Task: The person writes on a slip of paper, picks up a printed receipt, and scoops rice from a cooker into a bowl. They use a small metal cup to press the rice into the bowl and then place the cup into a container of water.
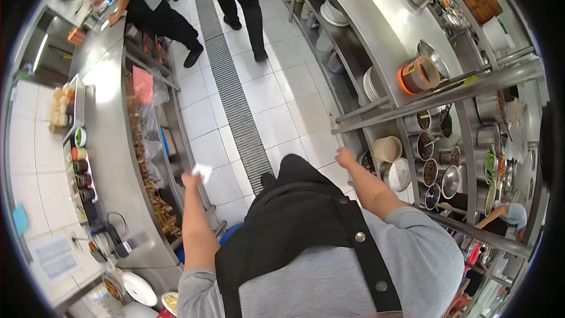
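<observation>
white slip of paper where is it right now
In the head view the white slip of paper is left of centre, held in the left hand, over the tiled floor and just right of the steel counter.

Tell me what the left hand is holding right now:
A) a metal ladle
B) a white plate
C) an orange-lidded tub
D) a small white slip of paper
D: the left hand pinches a small white slip of paper, held out over the tiled floor beside the steel counter.
</observation>
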The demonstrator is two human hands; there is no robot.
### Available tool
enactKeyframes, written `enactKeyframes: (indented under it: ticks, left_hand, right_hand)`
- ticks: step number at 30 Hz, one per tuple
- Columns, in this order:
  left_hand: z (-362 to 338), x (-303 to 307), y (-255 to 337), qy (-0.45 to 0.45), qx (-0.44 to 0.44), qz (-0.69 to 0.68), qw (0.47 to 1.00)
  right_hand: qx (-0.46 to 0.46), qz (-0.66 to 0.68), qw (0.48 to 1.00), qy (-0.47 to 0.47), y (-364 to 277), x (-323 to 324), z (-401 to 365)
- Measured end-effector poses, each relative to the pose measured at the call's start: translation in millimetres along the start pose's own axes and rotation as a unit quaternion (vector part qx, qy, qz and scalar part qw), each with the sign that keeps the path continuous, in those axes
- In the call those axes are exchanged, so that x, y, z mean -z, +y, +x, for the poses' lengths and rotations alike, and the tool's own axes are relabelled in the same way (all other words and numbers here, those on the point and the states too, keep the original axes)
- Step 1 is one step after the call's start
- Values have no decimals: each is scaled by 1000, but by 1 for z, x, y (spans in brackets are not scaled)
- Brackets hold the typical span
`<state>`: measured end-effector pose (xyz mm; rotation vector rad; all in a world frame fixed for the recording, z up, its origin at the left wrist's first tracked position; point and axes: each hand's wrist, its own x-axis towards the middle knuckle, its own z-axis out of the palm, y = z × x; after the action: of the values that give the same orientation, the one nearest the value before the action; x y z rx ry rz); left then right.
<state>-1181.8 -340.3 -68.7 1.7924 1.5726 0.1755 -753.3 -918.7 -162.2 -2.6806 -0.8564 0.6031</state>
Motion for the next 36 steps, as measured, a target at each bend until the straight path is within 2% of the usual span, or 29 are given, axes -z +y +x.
enactKeyframes:
  ticks: [1,2,4,5,6,7,8,9,10,11,14,15,16,17,19,21,22,23,24,25,27,28,29,31,32,33,34,35,36]
  left_hand:
    - [64,-5,80,-78,45,-304,948]
    - [88,-10,123,-80,39,-275,957]
    - [100,-26,200,-82,29,-285,954]
    - [110,-40,217,-82,14,-243,966]
    - [122,-59,222,-79,5,-202,976]
    - [142,-89,204,-28,-41,-86,995]
    - [155,-114,185,-21,-67,-4,997]
    - [130,-114,208,-13,-41,20,999]
    - [134,-139,178,23,-97,92,991]
    - [116,-138,174,11,-55,111,992]
    - [90,-122,148,-79,102,257,958]
    - [81,-112,154,-58,235,190,951]
    - [80,-96,172,-26,298,153,942]
    - [87,-90,179,2,359,117,926]
    - [116,-83,182,43,364,3,930]
    - [139,-76,186,68,331,-54,940]
    - [152,-71,193,74,299,-56,950]
    - [166,-66,197,81,266,-58,959]
    - [175,-60,204,95,264,-73,957]
    - [185,-55,212,108,260,-87,956]
    - [206,-40,222,119,266,-126,948]
    - [220,-36,215,124,266,-110,950]
    - [236,-35,202,128,265,-95,951]
    - [253,-44,153,147,303,-83,938]
    - [270,-41,129,167,337,-85,923]
    - [277,-23,126,153,362,-11,919]
    - [280,-7,125,135,387,62,910]
    - [292,8,112,43,373,98,922]
    - [302,23,98,-50,353,133,925]
  right_hand:
    - [-17,-28,999,-1,6,18,-5]
    - [-21,-60,998,0,14,40,-14]
    - [63,-204,969,-126,85,-2,1]
    - [-74,-65,980,-170,99,-13,2]
    - [-142,8,976,-167,93,-10,-3]
    - [-209,24,960,-187,74,2,-1]
    - [-300,93,912,-263,105,-53,5]
    - [-265,176,924,-211,99,-58,4]
    - [-272,322,881,-216,98,-48,27]
    - [-286,458,812,-221,96,-39,50]
    - [-138,269,921,-246,62,-3,199]
    - [-91,206,943,-244,49,5,243]
    - [-67,137,957,-246,38,19,287]
    - [-46,69,969,-231,-4,61,331]
    - [-12,-21,980,-198,-70,144,395]
    - [-16,-21,992,-125,-89,165,486]
    - [155,-273,928,-201,-70,151,558]
    - [52,-246,943,-218,-102,174,595]
    - [-36,-214,964,-156,-95,140,656]
    - [107,-407,886,-192,-122,149,700]
    - [157,-392,895,-142,-230,161,744]
    - [127,-241,958,-88,-294,169,746]
    - [95,-82,992,-31,-362,175,741]
    - [205,39,978,-27,-453,127,751]
    - [189,65,974,-106,-487,85,762]
    - [229,102,957,-149,-515,37,767]
    - [226,77,943,-234,-559,20,755]
    - [357,20,889,-287,-596,13,738]
    - [390,-43,858,-332,-636,13,716]
